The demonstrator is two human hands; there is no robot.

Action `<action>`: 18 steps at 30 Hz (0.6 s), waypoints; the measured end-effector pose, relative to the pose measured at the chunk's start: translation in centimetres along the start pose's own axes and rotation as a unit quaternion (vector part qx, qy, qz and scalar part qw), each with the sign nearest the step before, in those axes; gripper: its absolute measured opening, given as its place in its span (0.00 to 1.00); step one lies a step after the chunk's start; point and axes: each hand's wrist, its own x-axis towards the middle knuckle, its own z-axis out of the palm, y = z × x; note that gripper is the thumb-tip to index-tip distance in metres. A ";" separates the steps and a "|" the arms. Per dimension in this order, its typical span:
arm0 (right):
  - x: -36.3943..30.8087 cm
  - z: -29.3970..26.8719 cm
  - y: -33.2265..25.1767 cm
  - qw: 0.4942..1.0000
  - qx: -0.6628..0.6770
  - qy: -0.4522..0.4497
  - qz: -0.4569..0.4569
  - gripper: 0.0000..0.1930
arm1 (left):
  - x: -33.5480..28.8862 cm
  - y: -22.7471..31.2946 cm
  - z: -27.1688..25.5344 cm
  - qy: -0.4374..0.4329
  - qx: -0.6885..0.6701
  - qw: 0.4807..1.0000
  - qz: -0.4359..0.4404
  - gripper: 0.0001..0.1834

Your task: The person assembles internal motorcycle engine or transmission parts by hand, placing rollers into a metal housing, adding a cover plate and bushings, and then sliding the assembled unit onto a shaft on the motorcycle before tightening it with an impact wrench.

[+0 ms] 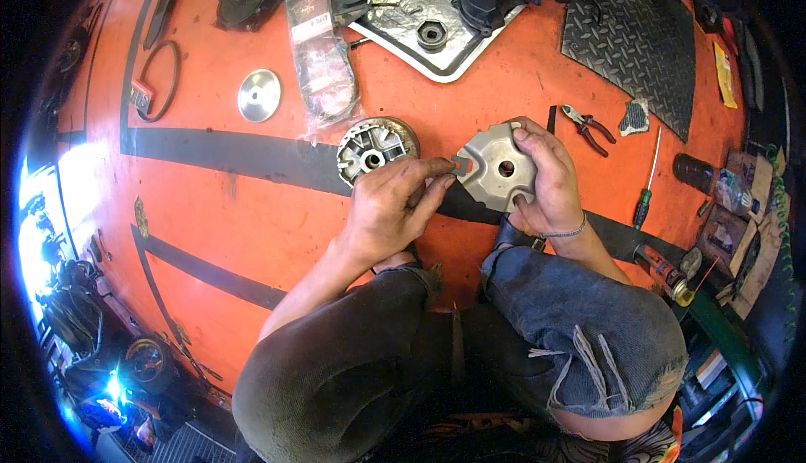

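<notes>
My right hand (552,173) grips a notched grey metal variator ramp plate (485,179) by its right side, thumb and fingers on its rim. The plate has a round hole in its centre. At its left edge, my left hand (388,209) pinches with thumb and forefinger by a notch. Whatever sits between those fingertips is too small to make out. Just beyond my left hand, a round variator housing (370,146) lies on the floor with its ribbed inside facing up. My left hand covers part of its lower rim.
Around me on the orange floor (218,219) lie a silver disc (259,95), a drive belt (174,77), a plastic-wrapped packet (323,68) and a metal tray (453,58) of parts. Pliers (590,131), a screwdriver (646,190) and a spray can (663,274) are at right.
</notes>
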 end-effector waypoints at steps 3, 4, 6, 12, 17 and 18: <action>0.1 0.1 0.1 1.000 0.020 -0.006 -0.008 0.09 | -0.1 0.0 -0.2 -0.011 -0.031 0.997 -0.066 0.11; 0.1 0.1 0.1 1.000 0.015 -0.001 -0.001 0.09 | -0.2 0.1 -0.3 -0.014 -0.029 0.997 -0.068 0.11; 0.1 0.2 0.0 1.000 0.011 0.007 0.005 0.10 | -0.2 0.1 -0.6 -0.034 -0.078 0.989 -0.125 0.08; -0.1 0.2 -0.7 0.999 0.017 0.004 -0.037 0.14 | 0.3 0.2 -1.3 0.011 -0.056 0.995 -0.077 0.08; -0.8 0.2 -1.2 0.988 -0.091 -0.049 -0.111 0.15 | 0.3 0.2 -0.9 -0.044 -0.105 0.986 -0.120 0.09; -0.8 0.2 -1.3 0.988 -0.093 -0.042 -0.112 0.15 | 0.1 0.3 -0.8 -0.045 -0.106 0.986 -0.121 0.09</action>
